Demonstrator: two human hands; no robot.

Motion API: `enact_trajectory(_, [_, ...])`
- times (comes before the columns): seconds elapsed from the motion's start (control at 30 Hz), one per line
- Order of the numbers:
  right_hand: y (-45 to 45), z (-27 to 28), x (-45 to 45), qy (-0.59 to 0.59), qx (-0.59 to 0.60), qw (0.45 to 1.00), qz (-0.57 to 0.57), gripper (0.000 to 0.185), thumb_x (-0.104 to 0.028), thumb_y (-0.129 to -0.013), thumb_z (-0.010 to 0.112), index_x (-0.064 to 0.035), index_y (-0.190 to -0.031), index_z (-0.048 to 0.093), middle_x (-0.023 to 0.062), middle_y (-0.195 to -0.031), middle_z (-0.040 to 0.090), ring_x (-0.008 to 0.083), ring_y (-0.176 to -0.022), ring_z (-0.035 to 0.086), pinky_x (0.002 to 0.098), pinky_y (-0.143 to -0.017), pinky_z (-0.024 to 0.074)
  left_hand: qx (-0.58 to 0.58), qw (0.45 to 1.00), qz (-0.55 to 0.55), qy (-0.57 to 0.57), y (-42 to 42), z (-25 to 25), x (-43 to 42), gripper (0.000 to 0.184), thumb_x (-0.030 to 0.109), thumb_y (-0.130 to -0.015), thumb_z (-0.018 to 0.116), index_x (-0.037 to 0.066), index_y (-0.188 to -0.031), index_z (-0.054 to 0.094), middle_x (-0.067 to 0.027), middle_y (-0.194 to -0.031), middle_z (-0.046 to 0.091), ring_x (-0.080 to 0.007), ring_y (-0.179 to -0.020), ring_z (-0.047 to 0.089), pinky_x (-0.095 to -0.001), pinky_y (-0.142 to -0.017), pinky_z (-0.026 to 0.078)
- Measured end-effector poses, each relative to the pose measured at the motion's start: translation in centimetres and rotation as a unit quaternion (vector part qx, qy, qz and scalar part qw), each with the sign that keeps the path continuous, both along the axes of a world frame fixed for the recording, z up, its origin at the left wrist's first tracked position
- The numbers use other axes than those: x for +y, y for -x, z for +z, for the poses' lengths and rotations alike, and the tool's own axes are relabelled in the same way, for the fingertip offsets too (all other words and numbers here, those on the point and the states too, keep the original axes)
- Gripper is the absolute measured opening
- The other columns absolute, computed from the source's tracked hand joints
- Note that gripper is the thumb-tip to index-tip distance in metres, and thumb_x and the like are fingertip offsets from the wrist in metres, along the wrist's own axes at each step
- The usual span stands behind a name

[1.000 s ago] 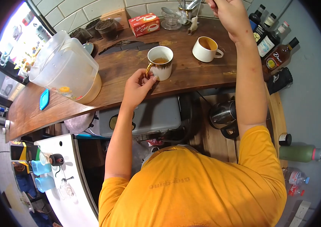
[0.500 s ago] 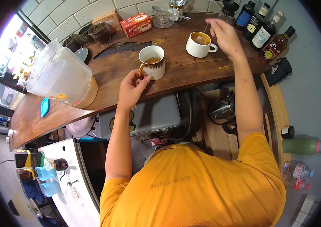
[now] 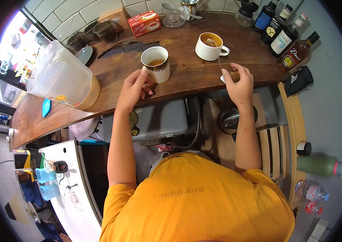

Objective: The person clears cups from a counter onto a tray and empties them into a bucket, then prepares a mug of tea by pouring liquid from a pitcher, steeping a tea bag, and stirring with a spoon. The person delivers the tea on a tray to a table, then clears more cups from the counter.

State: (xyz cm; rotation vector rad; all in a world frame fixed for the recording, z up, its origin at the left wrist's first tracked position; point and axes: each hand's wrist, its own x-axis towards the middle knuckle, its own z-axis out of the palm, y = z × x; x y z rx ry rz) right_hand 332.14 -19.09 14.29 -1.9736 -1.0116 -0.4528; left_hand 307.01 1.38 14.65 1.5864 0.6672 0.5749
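A clear plastic pitcher (image 3: 68,76) stands near the front edge of the table (image 3: 187,72), toward its left end. Next comes the left hand (image 3: 132,92), fingers curled and thumb at the side of a gold-trimmed mug (image 3: 161,73) near the front edge; whether they grip its handle cannot be told. Farther right, a white cup (image 3: 206,50) holds a tea bag (image 3: 210,42), its string hanging toward a tag (image 3: 222,79). Beside the tag, near the front edge, the right hand (image 3: 240,86) has thumb and fingers parted. Bottles (image 3: 288,48) line the right edge.
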Motion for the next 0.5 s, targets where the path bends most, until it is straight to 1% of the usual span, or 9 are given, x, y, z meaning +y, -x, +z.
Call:
enact_trajectory(0.07, [0.2, 0.0, -0.1, -0.020, 0.008, 1.000, 0.014, 0.029, -0.022, -0.079, 0.072, -0.0026, -0.100, 0.065, 0.0127, -0.098, 0.064, 0.0284, -0.097, 0.058, 0.0381, -0.086, 0.0442, 0.022, 0.997, 0.016, 0.068, -0.2, 0.4, 0.0, 0.042, 0.046, -0.098, 0.044, 0.006, -0.089, 0.054, -0.0029, -0.079, 0.055, -0.0125, -0.063, 0.058, -0.0220, -0.048, 0.038])
enact_trajectory(0.1, [0.3, 0.1, -0.1, -0.042, 0.016, 0.999, 0.025, 0.026, -0.019, -0.079, 0.072, -0.0029, -0.099, 0.066, 0.0121, -0.097, 0.064, 0.0278, -0.095, 0.058, 0.0380, -0.085, 0.0446, 0.024, 0.997, 0.028, 0.072, -0.6, 1.0, -0.5, 0.043, 0.047, -0.098, 0.044, 0.008, -0.082, 0.054, 0.0004, -0.072, 0.053, -0.0088, -0.063, 0.055, -0.0213, -0.054, 0.037])
enact_trajectory(0.13, [0.4, 0.1, -0.1, -0.040, 0.017, 0.998, 0.035, 0.026, -0.019, -0.079, 0.072, -0.0029, -0.099, 0.066, 0.0121, -0.097, 0.064, 0.0278, -0.095, 0.058, 0.0380, -0.085, 0.0446, 0.023, 0.996, 0.037, 0.074, -0.8, 0.7, -0.6, 0.043, 0.047, -0.098, 0.044, 0.008, -0.082, 0.054, 0.0004, -0.072, 0.053, -0.0088, -0.063, 0.055, -0.0213, -0.054, 0.037])
enact_trajectory(0.2, [0.8, 0.2, -0.1, -0.055, 0.050, 0.995, 0.062, 0.023, -0.015, -0.079, 0.072, -0.0028, -0.098, 0.065, 0.0113, -0.096, 0.064, 0.0274, -0.092, 0.059, 0.0371, -0.083, 0.0457, -0.049, 0.992, 0.017, 0.115, -0.9, -0.1, -0.6, 0.042, 0.044, -0.099, 0.043, 0.009, -0.079, 0.052, 0.0017, -0.069, 0.049, -0.0071, -0.062, 0.046, -0.0211, -0.056, 0.034])
enact_trajectory(0.27, [1.5, 0.2, 0.3, -0.070, 0.066, 0.990, 0.106, 0.021, -0.012, -0.080, 0.071, -0.0029, -0.098, 0.065, 0.0103, -0.095, 0.064, 0.0255, -0.088, 0.060, 0.0340, -0.079, 0.0468, -0.065, 0.993, 0.038, 0.091, -0.5, -0.5, -1.1, 0.041, 0.044, -0.099, 0.043, 0.009, -0.077, 0.049, 0.0017, -0.067, 0.043, -0.0083, -0.062, 0.041, -0.0227, -0.057, 0.032])
enact_trajectory(0.3, [1.9, 0.2, 0.5, -0.079, 0.082, 0.987, 0.116, 0.020, -0.011, -0.080, 0.070, -0.0032, -0.099, 0.065, 0.0098, -0.095, 0.064, 0.0237, -0.087, 0.060, 0.0324, -0.078, 0.0469, -0.078, 0.994, 0.044, 0.065, -0.1, -0.9, -1.5, 0.041, 0.043, -0.100, 0.043, 0.010, -0.075, 0.045, 0.0017, -0.066, 0.037, -0.0094, -0.062, 0.036, -0.0242, -0.058, 0.030])
enact_trajectory(0.37, [2.8, 0.2, 0.9, -0.085, 0.106, 0.981, 0.137, 0.019, -0.007, -0.082, 0.070, -0.0042, -0.100, 0.065, 0.0071, -0.092, 0.064, 0.0173, -0.082, 0.060, 0.0286, -0.075, 0.0461, -0.085, 0.991, 0.084, 0.066, 1.2, -0.5, -2.9, 0.041, 0.042, -0.100, 0.043, 0.010, -0.074, 0.043, 0.0021, -0.065, 0.034, -0.0096, -0.062, 0.034, -0.0249, -0.057, 0.028])
enact_trajectory(0.4, [3.4, 0.0, 1.2, -0.077, 0.112, 0.978, 0.161, 0.019, -0.007, -0.082, 0.070, -0.0042, -0.100, 0.065, 0.0071, -0.092, 0.064, 0.0173, -0.082, 0.060, 0.0286, -0.075, 0.0461, -0.094, 0.988, 0.107, 0.065, 2.3, -0.3, -3.6, 0.042, 0.041, -0.100, 0.042, 0.010, -0.072, 0.042, 0.0025, -0.065, 0.032, -0.0098, -0.061, 0.032, -0.0256, -0.056, 0.027])
enact_trajectory(0.5, [5.8, 0.1, 2.1, -0.134, 0.193, 0.952, 0.197, 0.015, -0.005, -0.085, 0.067, -0.0015, -0.100, 0.065, 0.0024, -0.086, 0.063, 0.0076, -0.074, 0.056, 0.0215, -0.071, 0.0426, -0.094, 0.979, 0.172, 0.063, 6.3, 0.2, -6.6, 0.042, 0.041, -0.100, 0.042, 0.009, -0.073, 0.042, 0.0023, -0.065, 0.035, -0.0098, -0.061, 0.034, -0.0255, -0.056, 0.027])
